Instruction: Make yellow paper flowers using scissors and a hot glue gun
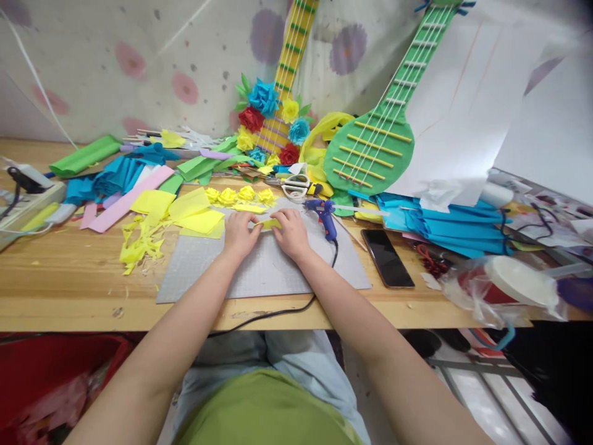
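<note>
Between my hands a narrow strip of yellow crepe paper (pixel 267 225) is stretched level above the grey cutting mat (pixel 259 272). My left hand (pixel 241 235) pinches its left end, and my right hand (pixel 291 233) pinches the right end. Just beyond them sits a row of several small yellow paper flowers (pixel 228 197), with another yellow strip (pixel 250 209) lying in front. A blue hot glue gun (pixel 323 216) rests to the right of my right hand. Yellow paper sheets (pixel 197 213) lie left of my left hand.
Yellow scraps (pixel 143 244) lie at the left. A phone (pixel 387 258) and a bagged tub (pixel 509 287) are on the right. Scissors (pixel 295 185) lie behind. A green paper instrument (pixel 370 151) and a yellow one (pixel 294 55) lean at the back. The glue gun's cord (pixel 273 314) crosses in front.
</note>
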